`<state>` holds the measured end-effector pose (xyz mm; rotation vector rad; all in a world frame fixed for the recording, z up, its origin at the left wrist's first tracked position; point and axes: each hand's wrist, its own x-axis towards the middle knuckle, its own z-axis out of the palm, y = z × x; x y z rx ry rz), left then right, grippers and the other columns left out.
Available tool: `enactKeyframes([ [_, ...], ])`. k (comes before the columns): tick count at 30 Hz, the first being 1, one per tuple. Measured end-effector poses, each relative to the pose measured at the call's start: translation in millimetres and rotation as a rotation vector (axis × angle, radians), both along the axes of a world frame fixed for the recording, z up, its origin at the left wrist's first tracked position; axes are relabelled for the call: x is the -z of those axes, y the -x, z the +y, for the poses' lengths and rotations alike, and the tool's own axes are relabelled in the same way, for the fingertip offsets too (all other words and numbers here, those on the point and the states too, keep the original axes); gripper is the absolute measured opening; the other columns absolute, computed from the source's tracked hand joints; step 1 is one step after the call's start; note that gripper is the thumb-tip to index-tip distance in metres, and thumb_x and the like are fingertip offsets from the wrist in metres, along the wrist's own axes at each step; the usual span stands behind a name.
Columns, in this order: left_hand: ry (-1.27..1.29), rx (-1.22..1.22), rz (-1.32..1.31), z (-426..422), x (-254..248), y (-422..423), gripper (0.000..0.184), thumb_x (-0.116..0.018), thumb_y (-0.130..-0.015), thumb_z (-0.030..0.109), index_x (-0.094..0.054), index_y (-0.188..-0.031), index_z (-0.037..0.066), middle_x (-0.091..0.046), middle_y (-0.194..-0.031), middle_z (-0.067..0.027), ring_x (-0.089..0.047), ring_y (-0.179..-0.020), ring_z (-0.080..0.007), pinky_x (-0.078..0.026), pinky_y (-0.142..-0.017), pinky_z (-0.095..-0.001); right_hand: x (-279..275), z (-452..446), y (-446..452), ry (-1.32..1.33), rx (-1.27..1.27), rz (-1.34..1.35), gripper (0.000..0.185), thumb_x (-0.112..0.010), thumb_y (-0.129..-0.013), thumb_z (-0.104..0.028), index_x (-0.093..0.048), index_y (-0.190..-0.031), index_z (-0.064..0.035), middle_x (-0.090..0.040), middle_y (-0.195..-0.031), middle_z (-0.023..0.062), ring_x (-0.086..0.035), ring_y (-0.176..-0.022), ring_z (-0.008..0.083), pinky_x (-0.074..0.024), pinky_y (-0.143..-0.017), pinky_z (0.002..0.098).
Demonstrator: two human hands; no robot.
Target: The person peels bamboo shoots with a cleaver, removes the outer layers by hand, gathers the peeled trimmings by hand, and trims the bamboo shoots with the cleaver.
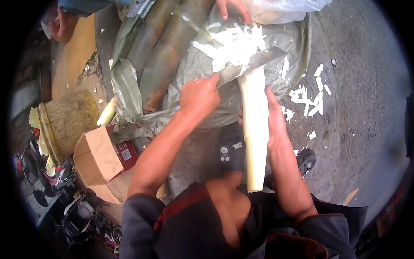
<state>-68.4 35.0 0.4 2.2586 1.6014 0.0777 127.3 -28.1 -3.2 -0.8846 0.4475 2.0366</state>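
My left hand (pixel 199 96) is closed around the handle of a broad knife (pixel 254 61). Its blade points up and to the right, lying across the upper end of a long pale stalk (pixel 255 125). From below and the right side, my right hand (pixel 274 114) grips that stalk, thumb on the right edge and fingertips just showing at the left. The stalk is upright in view, its lower end towards my lap. Just beyond the blade, a pile of white slices (pixel 235 43) lies on a grey-green plastic sheet (pixel 189 71).
Another person's hand (pixel 233 7) touches the sheet beside the pile; another hand (pixel 65 26) shows at upper left. A dirty yellow bucket (pixel 71 123) and open cardboard box (pixel 97 157) stand left. White pieces (pixel 317 101) lie on the ground at right. A clear plastic bag (pixel 280 11) is at top.
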Motion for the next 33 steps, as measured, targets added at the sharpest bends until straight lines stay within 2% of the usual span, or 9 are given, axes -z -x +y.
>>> enactKeyframes([
  [4, 0.092, 0.045, -0.074, -34.2, -46.9, 5.6, 0.033, -0.065, -0.08, 0.007, -0.068, -0.113, 0.01, -0.069, -0.074, -0.0154, -0.066, -0.064, -0.0379, -0.052, -0.058, -0.0475, -0.1, -2.4, -2.9, -0.08, 0.048, -0.083, 0.056, -0.046, -0.099, -0.055, -0.061, -0.112, -0.0025, -0.068, -0.092, 0.0174, -0.07, -0.075, 0.0289, -0.0608, -0.058, 0.0384],
  [9, 0.112, 0.099, -0.171, -49.8, -88.1, -2.8, 0.032, -0.068, -0.08, 0.008, -0.068, -0.112, 0.009, -0.069, -0.075, -0.0148, -0.067, -0.063, -0.0356, -0.053, -0.057, -0.0456, -3.4, -1.6, -5.0, 0.069, 0.107, 0.029, 0.058, -0.05, -0.097, -0.055, -0.058, -0.116, -0.0008, -0.068, -0.091, 0.0167, -0.069, -0.069, 0.0293, -0.062, -0.057, 0.0409],
  [12, 0.051, 0.106, -0.04, -26.0, -39.4, -4.7, 0.031, -0.067, -0.079, 0.007, -0.068, -0.11, 0.007, -0.069, -0.073, -0.014, -0.067, -0.062, -0.0348, -0.053, -0.056, -0.0454, 6.1, -4.7, 2.4, 0.023, 0.017, -0.234, 0.054, -0.046, -0.099, -0.055, -0.061, -0.107, -0.0037, -0.066, -0.08, 0.0155, -0.066, -0.056, 0.0264, -0.0578, -0.049, 0.036],
  [16, 0.015, 0.106, -0.061, -5.6, -11.7, -19.7, 0.035, -0.065, -0.076, 0.004, -0.067, -0.111, 0.007, -0.068, -0.07, -0.0143, -0.067, -0.062, -0.0347, -0.053, -0.055, -0.0454, -12.9, 9.3, -3.2, 0.014, 0.03, -0.17, 0.054, -0.042, -0.101, -0.054, -0.061, -0.105, -0.0031, -0.062, -0.066, 0.0153, -0.063, -0.051, 0.0258, -0.0549, -0.044, 0.035],
  [19, -0.029, 0.117, -0.011, -0.1, -14.6, -24.9, 0.039, -0.064, -0.074, 0.004, -0.066, -0.113, 0.007, -0.067, -0.068, -0.0149, -0.067, -0.062, -0.0344, -0.053, -0.055, -0.0456, -4.0, 11.4, -0.6, 0.046, 0.079, -0.148, 0.056, -0.041, -0.101, -0.055, -0.061, -0.104, -0.0029, -0.063, -0.067, 0.0166, -0.063, -0.05, 0.0263, -0.0549, -0.044, 0.035],
  [23, -0.014, 0.152, -0.033, -31.0, -48.6, -21.2, 0.039, -0.063, -0.075, 0.004, -0.065, -0.113, 0.005, -0.067, -0.068, -0.0147, -0.068, -0.062, -0.0331, -0.053, -0.055, -0.0459, 8.0, -3.9, 0.4, -0.022, 0.151, -0.201, 0.05, -0.045, -0.1, -0.051, -0.059, -0.111, -0.0042, -0.068, -0.086, 0.0159, -0.066, -0.055, 0.026, -0.0571, -0.046, 0.0367],
  [24, -0.034, 0.162, -0.054, -36.6, -55.2, -19.7, 0.038, -0.063, -0.075, 0.004, -0.065, -0.113, 0.005, -0.067, -0.068, -0.0145, -0.068, -0.061, -0.033, -0.053, -0.055, -0.0461, 2.8, 0.2, 1.5, 0.091, 0.229, -0.093, 0.048, -0.048, -0.1, -0.049, -0.058, -0.116, -0.0051, -0.069, -0.094, 0.0153, -0.067, -0.058, 0.0261, -0.0587, -0.049, 0.0383],
  [29, 0.003, 0.121, -0.009, -16.9, -16.8, -13.4, 0.042, -0.064, -0.073, 0.005, -0.065, -0.115, 0.006, -0.067, -0.07, -0.0138, -0.067, -0.06, -0.0334, -0.052, -0.053, -0.0469, 7.2, -9.2, 3.5, 0.034, 0.048, -0.01, 0.057, -0.042, -0.1, -0.054, -0.058, -0.116, -0.0017, -0.068, -0.082, 0.0168, -0.067, -0.058, 0.0287, -0.0589, -0.05, 0.0392],
  [33, -0.015, 0.16, -0.083, -28.0, -44.0, -22.7, 0.037, -0.063, -0.074, 0.004, -0.067, -0.111, 0.007, -0.067, -0.07, -0.0152, -0.066, -0.06, -0.0351, -0.052, -0.053, -0.0473, 9.5, -18.9, 3.9, 0.046, 0.101, -0.114, 0.06, -0.041, -0.1, -0.056, -0.056, -0.118, -0.0002, -0.067, -0.08, 0.0174, -0.067, -0.057, 0.03, -0.0587, -0.049, 0.039],
])
